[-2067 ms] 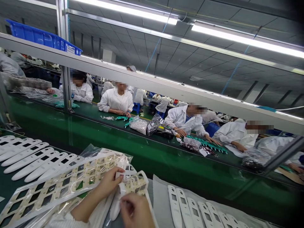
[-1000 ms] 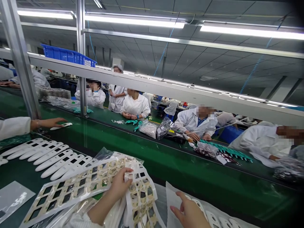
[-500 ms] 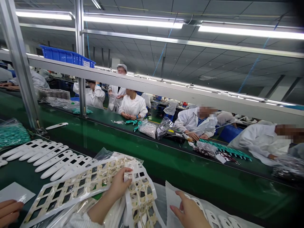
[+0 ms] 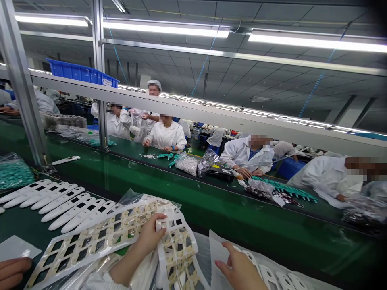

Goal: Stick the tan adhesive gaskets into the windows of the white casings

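My left hand grips the edge of a large die-cut sheet of cream backing with rows of rectangular windows, and part of the sheet hangs folded beside that hand. My right hand is at the bottom right with its fingers apart, holding nothing. Just beyond its fingertips lie white plastic housings with small windows on a translucent film. Several long white housings lie in a row on the green belt, left of the sheet.
A co-worker's hand is at the lower left, beside a translucent sheet. A bag of green parts sits farther back. Beyond a metal frame and rail, several white-coated co-workers sit along another green belt.
My right hand has moved right, away from my left hand, to the white housings. The sheet now hangs folded at my left hand. The view has levelled, and a co-worker's hand has appeared at lower left.
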A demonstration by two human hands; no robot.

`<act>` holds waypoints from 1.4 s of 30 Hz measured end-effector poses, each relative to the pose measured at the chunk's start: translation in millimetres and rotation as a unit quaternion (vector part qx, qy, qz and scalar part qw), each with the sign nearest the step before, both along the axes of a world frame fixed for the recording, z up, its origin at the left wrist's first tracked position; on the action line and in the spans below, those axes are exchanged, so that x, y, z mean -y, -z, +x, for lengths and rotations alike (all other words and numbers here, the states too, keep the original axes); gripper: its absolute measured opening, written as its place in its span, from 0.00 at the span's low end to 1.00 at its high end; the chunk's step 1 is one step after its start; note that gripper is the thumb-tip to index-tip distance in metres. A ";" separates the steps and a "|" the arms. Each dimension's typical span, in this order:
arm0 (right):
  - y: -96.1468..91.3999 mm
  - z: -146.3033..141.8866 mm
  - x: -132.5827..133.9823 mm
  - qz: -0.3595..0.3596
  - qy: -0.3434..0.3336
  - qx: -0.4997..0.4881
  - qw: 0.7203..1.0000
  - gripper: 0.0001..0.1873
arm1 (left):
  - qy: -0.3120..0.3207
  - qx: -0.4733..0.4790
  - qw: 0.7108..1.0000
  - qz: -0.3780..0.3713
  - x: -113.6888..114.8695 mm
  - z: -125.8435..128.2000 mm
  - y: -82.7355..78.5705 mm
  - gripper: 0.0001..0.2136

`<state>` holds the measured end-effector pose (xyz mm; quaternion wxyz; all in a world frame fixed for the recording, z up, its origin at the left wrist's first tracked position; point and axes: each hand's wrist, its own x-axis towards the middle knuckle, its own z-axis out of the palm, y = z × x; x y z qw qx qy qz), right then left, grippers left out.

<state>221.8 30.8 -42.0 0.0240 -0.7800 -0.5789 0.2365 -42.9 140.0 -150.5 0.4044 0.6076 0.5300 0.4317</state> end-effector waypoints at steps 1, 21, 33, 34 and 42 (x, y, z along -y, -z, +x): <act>-0.8 -0.2 -0.1 -0.002 -0.001 -0.001 1.000 0.32 | -0.001 0.000 1.000 -0.001 0.0 -0.1 0.2 0.18; -2.6 -1.8 0.4 -0.009 0.001 -0.005 1.000 0.31 | 0.000 0.005 1.000 -0.014 2.8 0.5 -8.2 0.17; 2.0 2.0 0.1 0.000 -0.001 0.002 1.000 0.31 | 0.007 0.014 1.000 -0.015 5.3 0.3 -12.1 0.17; 1.4 1.6 -0.3 -0.005 -0.001 0.001 1.000 0.31 | 0.007 0.014 1.000 -0.014 5.3 0.2 -11.6 0.18; -6.4 -3.0 1.9 -0.016 -0.002 0.005 1.000 0.31 | 0.004 0.016 1.000 -0.015 4.9 -0.3 -11.9 0.18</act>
